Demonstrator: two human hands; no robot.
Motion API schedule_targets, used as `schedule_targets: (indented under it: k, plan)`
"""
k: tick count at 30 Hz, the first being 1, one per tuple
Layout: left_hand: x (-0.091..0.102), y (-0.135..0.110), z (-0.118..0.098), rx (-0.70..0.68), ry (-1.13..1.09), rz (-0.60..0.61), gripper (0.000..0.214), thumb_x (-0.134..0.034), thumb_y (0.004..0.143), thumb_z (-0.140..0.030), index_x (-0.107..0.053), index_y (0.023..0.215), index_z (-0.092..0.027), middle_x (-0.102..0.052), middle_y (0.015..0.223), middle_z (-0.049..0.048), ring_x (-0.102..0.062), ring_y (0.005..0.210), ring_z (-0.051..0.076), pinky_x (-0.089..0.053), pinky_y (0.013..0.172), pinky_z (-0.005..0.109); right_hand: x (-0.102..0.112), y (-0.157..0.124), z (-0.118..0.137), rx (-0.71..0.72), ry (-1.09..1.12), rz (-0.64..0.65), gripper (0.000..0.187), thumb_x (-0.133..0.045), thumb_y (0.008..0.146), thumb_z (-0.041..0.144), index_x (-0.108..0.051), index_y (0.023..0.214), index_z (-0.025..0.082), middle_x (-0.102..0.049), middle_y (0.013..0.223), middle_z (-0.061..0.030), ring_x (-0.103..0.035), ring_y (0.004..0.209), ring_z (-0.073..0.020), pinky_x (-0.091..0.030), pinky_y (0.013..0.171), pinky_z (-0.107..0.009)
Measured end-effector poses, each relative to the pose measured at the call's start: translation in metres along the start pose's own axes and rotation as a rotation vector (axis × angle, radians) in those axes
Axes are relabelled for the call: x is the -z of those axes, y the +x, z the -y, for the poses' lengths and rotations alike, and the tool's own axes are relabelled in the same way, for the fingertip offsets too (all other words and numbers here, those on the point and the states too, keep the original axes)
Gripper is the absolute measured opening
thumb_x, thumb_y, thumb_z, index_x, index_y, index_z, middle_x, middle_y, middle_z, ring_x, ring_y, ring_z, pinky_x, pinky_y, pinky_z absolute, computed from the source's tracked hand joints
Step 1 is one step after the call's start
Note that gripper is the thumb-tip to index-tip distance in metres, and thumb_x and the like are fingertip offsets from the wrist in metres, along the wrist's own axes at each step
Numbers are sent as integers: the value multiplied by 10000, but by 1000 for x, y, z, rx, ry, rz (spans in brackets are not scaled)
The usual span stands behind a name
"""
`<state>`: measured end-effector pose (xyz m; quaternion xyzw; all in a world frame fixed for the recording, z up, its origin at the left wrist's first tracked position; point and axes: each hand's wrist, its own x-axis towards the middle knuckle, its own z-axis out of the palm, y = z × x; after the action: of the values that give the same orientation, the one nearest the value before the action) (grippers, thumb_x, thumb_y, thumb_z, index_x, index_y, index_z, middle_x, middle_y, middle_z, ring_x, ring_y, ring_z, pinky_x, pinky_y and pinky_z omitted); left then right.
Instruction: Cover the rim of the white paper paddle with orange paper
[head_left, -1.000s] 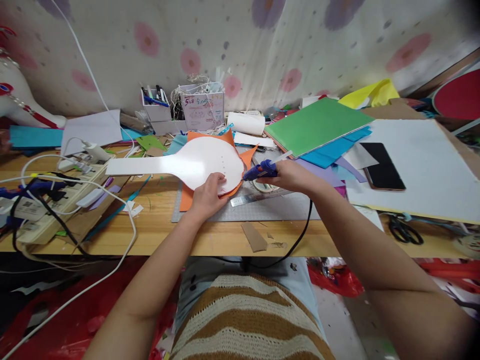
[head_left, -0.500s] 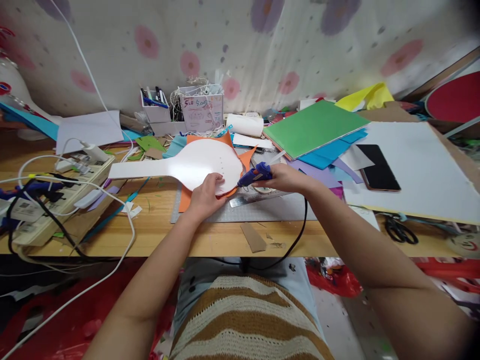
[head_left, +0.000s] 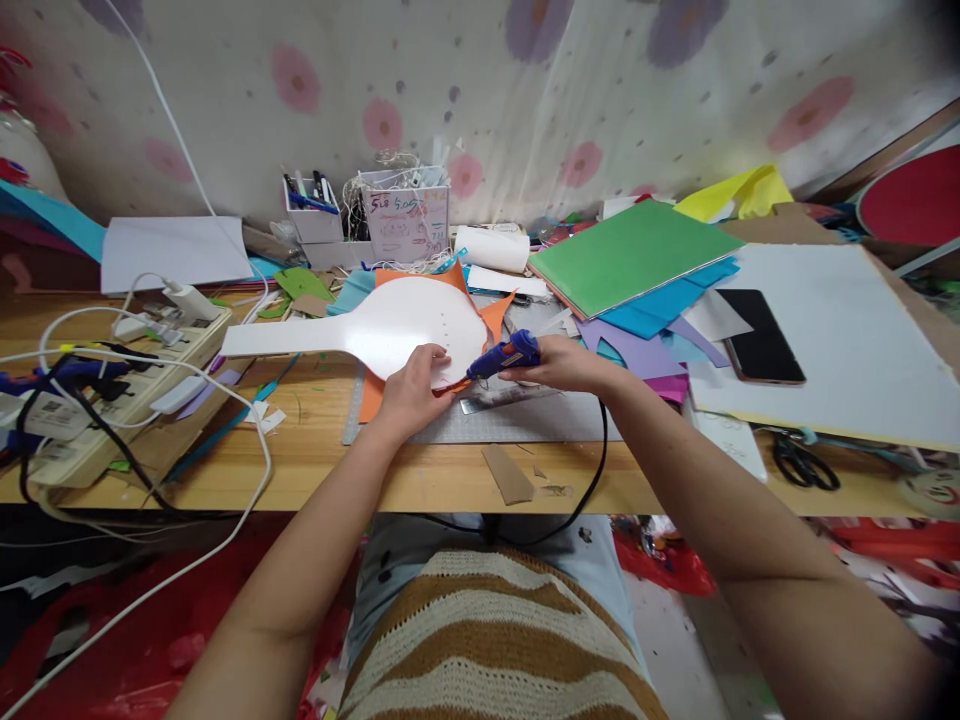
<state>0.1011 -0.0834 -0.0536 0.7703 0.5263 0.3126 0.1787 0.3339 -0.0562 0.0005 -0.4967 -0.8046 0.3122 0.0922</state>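
Note:
A white paddle-shaped board (head_left: pixel 397 320), round with a long handle to the left, lies over orange paper (head_left: pixel 370 398) on a grey cutting mat (head_left: pixel 525 425). My left hand (head_left: pixel 412 390) grips the board's near edge, thumb on top and the other fingers mostly hidden. Wrapped in my right hand (head_left: pixel 562 362) is a blue glue gun (head_left: pixel 510 354). Its nozzle points left, at the board's lower right edge, close to my left fingers; whether it touches cannot be made out. Beneath the gun lies a metal ruler (head_left: pixel 502 400).
A black cord (head_left: pixel 600 470) hangs from the glue gun over the table edge. To the right are a green board (head_left: pixel 634 255), a phone (head_left: pixel 765 335) and scissors (head_left: pixel 804 462). On the left stands a power strip (head_left: pixel 142 400) with tangled cables. A cardboard scrap (head_left: pixel 508 474) lies in front.
The glue gun in my right hand has shifted slightly left and down along the board's edge. My left hand keeps its place on the board. At far left, a blue sheet has moved.

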Motion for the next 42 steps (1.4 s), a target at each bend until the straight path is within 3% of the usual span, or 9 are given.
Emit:
schedule_targets:
  k: [19, 34, 38, 42]
  plan:
    - [0, 0, 5, -4, -28, 9, 466, -662, 707, -340, -387, 1067, -229, -586, 1110, 61, -590, 1026, 189, -483, 727, 293, -8, 7, 15, 75, 28, 47, 413, -551, 723, 540, -674, 948, 217, -655, 822, 5, -568, 766, -154, -424, 686, -233]
    - [-2, 0, 7, -13, 56, 4, 471, -632, 674, -201, -380, 1070, -238, -567, 1128, 46, -568, 1060, 197, -478, 722, 303, 12, -18, -23, -134, 185, -34, 444, -584, 668, 597, -646, 818, 183, -528, 566, 8, -457, 503, -106, -369, 468, -233]
    - [-1, 0, 5, -14, 68, 8, 461, -622, 675, -201, -380, 1065, -239, -567, 1122, 49, -570, 1056, 200, -481, 721, 308, 13, -23, -32, -158, 286, -154, 436, -601, 659, 582, -627, 764, 160, -521, 554, 4, -449, 492, -98, -363, 463, -231]
    - [0, -1, 4, -12, 76, 9, 447, -610, 680, -196, -383, 1062, -243, -563, 1120, 45, -562, 1067, 201, -485, 736, 312, 10, -16, -49, -193, 416, -462, 439, -560, 687, 584, -628, 759, 157, -523, 559, -1, -440, 491, -98, -370, 477, -234]
